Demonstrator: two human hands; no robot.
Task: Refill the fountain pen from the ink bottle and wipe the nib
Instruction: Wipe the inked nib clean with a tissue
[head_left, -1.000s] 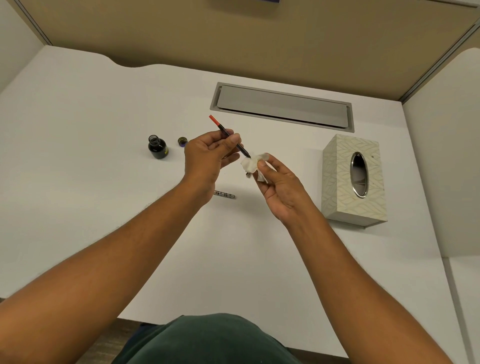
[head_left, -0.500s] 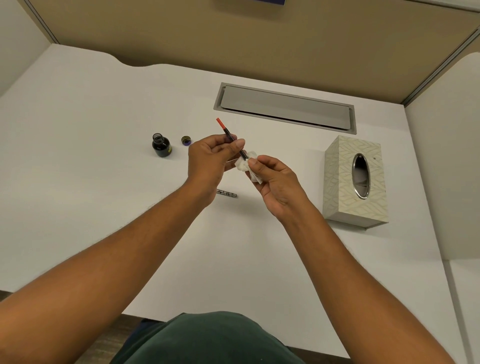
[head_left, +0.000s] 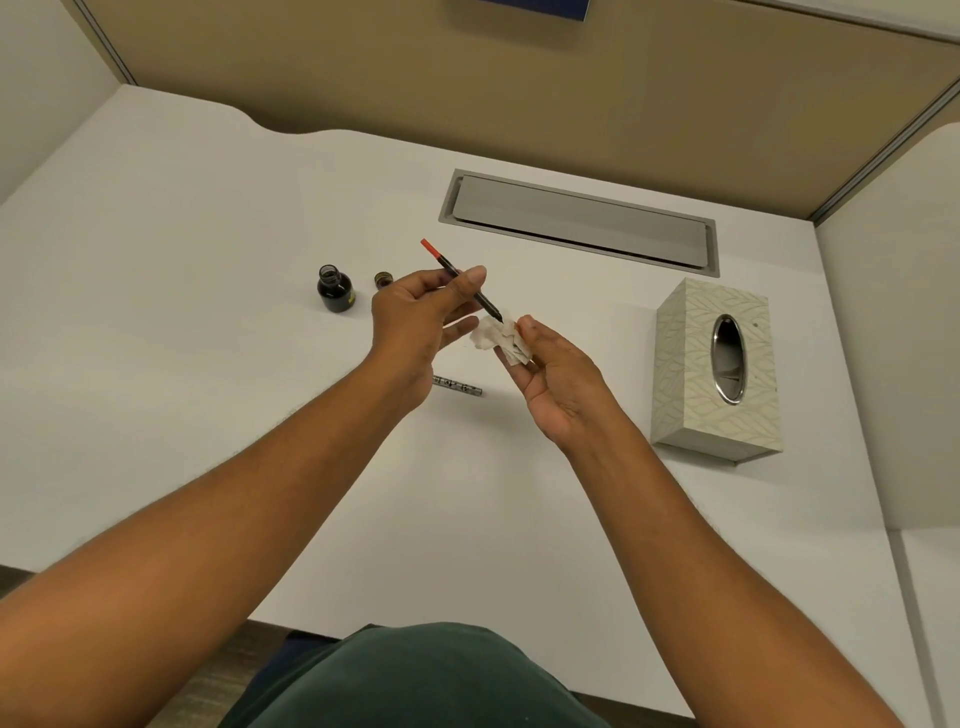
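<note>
Left hand (head_left: 415, 322) grips pen (head_left: 460, 278) over white desk (head_left: 156, 364), beige partition (head_left: 415, 78) behind.

The left hand (head_left: 415, 317) pinches a slim black red-tipped fountain pen (head_left: 464, 283), nib touching crumpled white tissue (head_left: 497, 336) held by the right hand (head_left: 556, 384).

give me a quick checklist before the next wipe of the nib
1. Pen gripped in left hand: ok.
2. Tissue held in right hand: ok.
3. Nib end meets the tissue: ok, though the nib itself is too small to see.
4. Nib clean: cannot tell.
5. Ink bottle upright, clear of both hands: ok.
6. Bottle capped: not ok, cap lies beside it.
</note>
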